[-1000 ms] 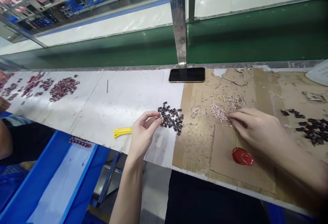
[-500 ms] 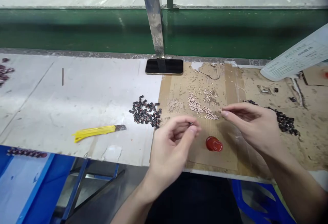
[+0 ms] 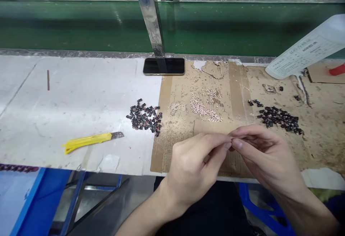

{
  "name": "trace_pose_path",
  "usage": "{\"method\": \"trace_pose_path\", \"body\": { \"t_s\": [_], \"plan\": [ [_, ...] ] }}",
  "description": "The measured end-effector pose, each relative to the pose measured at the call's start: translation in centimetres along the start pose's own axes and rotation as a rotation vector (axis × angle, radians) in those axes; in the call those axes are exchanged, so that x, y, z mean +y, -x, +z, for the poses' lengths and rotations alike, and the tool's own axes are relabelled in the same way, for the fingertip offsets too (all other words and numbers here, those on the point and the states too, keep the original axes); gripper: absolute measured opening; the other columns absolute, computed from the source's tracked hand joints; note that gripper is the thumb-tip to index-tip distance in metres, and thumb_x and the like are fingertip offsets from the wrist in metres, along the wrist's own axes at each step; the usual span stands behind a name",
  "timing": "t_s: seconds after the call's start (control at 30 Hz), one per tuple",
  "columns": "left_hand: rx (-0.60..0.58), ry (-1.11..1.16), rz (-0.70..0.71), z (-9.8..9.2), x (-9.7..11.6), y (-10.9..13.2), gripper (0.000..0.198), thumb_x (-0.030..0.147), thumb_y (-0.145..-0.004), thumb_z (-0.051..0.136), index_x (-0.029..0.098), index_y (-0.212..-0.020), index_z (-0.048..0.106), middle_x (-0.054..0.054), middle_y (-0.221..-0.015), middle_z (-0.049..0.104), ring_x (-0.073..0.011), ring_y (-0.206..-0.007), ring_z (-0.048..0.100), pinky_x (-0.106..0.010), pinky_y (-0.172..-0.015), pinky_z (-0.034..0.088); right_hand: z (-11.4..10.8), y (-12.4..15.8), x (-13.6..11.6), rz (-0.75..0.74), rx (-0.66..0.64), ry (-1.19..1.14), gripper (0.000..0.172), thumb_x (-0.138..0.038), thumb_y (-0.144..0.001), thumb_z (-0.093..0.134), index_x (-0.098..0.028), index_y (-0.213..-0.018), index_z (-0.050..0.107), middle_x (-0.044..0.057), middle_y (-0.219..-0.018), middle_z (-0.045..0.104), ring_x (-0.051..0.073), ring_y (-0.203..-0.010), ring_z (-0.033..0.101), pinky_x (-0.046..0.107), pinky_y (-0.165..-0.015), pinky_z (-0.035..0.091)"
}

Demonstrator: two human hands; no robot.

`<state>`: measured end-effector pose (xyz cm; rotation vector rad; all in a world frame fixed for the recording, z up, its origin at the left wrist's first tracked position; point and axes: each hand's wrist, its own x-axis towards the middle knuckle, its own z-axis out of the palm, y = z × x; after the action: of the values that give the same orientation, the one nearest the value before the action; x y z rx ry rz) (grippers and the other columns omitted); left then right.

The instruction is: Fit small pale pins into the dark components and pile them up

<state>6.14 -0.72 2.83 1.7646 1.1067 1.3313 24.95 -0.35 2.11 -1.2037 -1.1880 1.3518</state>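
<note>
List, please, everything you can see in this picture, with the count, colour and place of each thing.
steel post: 1, silver, upright behind the bench
green belt: 1, green, behind the bench
phone: 1, black, at the bench's back edge
white sheet: 1, white, left part of the bench
cardboard: 1 worn layer, brown, right part of the bench
thin stick: 1, brown, on the white sheet
utility knife: 1, yellow with a metal blade, on the white sheet
dark parts: many, dark, one pile on the white sheet
dark parts: many, dark, one pile on the cardboard
pale bits: many, pale pink, on the cardboard
printed object: 1, white, back right
red object: 1, red, at the right edge
left hand: 1, fingertips pinched, above the cardboard
right hand: 1, fingertips pinched against the left hand's; anything held is hidden
</note>
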Motion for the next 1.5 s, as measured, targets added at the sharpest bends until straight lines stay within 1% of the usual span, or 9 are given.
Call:
{"method": "trace_pose_path", "body": {
  "t_s": [0.2, 0.33, 0.5, 0.73, 0.87, 1.0, 1.13, 1.3, 1.5],
  "plan": [
    [-0.002, 0.013, 0.03, -0.2, 0.0, 0.0, 0.017, 0.003, -0.094, 0.073, 0.016, -0.106, 0.074, 0.0, -0.101, 0.085, -0.0091, -0.086, 0.08, -0.015, -0.083, 0.063, 0.9, 0.1, -0.4, 0.034, 0.013, -0.085, 0.015, -0.026, -0.083, 0.09, -0.031, -0.095, 0.083, 0.0, -0.086, 0.082, 0.013, -0.077, 0.08, 0.017, -0.073, 0.066],
    [0.027, -0.002, 0.053, -0.1, 0.1, 0.3, 0.017, 0.003, -0.095, 0.072, 0.017, -0.105, 0.073, -0.002, -0.099, 0.085, -0.011, -0.083, 0.08, -0.019, -0.08, 0.065, 1.8, -0.1, -1.5, 0.143, 0.003, -0.235, 0.016, -0.031, -0.08, 0.092, -0.031, -0.091, 0.08, -0.002, -0.08, 0.079, 0.011, -0.069, 0.076, 0.016, -0.068, 0.064],
    [0.063, -0.116, 0.135, 0.2, 0.2, 0.7, 0.016, 0.006, -0.097, 0.07, 0.018, -0.106, 0.073, -0.002, -0.09, 0.084, -0.0145, -0.078, 0.08, -0.024, -0.074, 0.067, 2.5, -0.3, -2.3, 0.226, -0.008, -0.278, 0.023, -0.039, -0.077, 0.092, -0.034, -0.089, 0.074, -0.004, -0.074, 0.074, 0.012, -0.061, 0.071, 0.022, -0.061, 0.064],
    [0.079, -0.309, 0.243, 0.0, 0.1, 0.6, 0.016, 0.006, -0.096, 0.069, 0.017, -0.107, 0.073, -0.002, -0.089, 0.084, -0.0147, -0.075, 0.08, -0.024, -0.071, 0.065, 2.4, -0.5, -1.8, 0.262, 0.016, -0.342, 0.021, -0.029, -0.072, 0.095, -0.032, -0.085, 0.08, -0.003, -0.076, 0.078, 0.011, -0.063, 0.074, 0.018, -0.061, 0.063],
    [0.047, -0.328, 0.241, 0.0, -0.2, 0.5, 0.014, 0.007, -0.099, 0.065, 0.016, -0.107, 0.071, -0.003, -0.089, 0.083, -0.0149, -0.075, 0.079, -0.025, -0.071, 0.064, 2.0, 0.0, -1.1, 0.174, 0.076, -0.252, 0.018, -0.028, -0.073, 0.095, -0.031, -0.085, 0.082, -0.002, -0.077, 0.081, 0.015, -0.066, 0.078, 0.022, -0.063, 0.066],
    [0.023, -0.353, 0.176, 0.0, -0.5, 0.5, 0.01, 0.009, -0.1, 0.063, 0.016, -0.104, 0.07, -0.001, -0.085, 0.081, -0.0131, -0.065, 0.075, -0.026, -0.064, 0.061, 1.7, 1.2, -0.1, 0.028, 0.156, -0.026, 0.02, -0.021, -0.079, 0.091, -0.032, -0.094, 0.083, 0.0, -0.089, 0.084, 0.018, -0.077, 0.081, 0.024, -0.069, 0.069],
    [0.027, -0.347, 0.158, 0.2, -0.5, 0.6, 0.008, 0.011, -0.101, 0.063, 0.016, -0.101, 0.069, 0.0, -0.08, 0.079, -0.0113, -0.061, 0.071, -0.025, -0.06, 0.057, 2.0, 2.0, 0.2, -0.056, 0.206, 0.103, 0.02, -0.021, -0.085, 0.087, -0.033, -0.1, 0.083, 0.001, -0.095, 0.084, 0.018, -0.078, 0.081, 0.024, -0.067, 0.069],
    [0.042, -0.45, 0.203, 0.7, -0.6, 1.2, 0.012, 0.009, -0.1, 0.062, 0.018, -0.094, 0.068, 0.005, -0.066, 0.07, -0.0087, -0.048, 0.061, -0.025, -0.052, 0.049, 2.5, 1.8, -0.6, -0.1, 0.166, 0.18, 0.012, -0.021, -0.088, 0.084, -0.032, -0.095, 0.083, 0.0, -0.093, 0.083, 0.016, -0.077, 0.08, 0.02, -0.067, 0.068],
    [0.009, -0.423, 0.231, 1.3, -1.2, 2.7, 0.012, 0.011, -0.101, 0.059, 0.017, -0.099, 0.069, 0.002, -0.068, 0.072, -0.0112, -0.055, 0.067, -0.025, -0.058, 0.055, 2.8, 2.9, -1.2, -0.055, 0.159, 0.269, 0.009, -0.021, -0.094, 0.075, -0.028, -0.088, 0.078, 0.001, -0.099, 0.08, 0.015, -0.09, 0.079, 0.017, -0.077, 0.066]
  ]
}}
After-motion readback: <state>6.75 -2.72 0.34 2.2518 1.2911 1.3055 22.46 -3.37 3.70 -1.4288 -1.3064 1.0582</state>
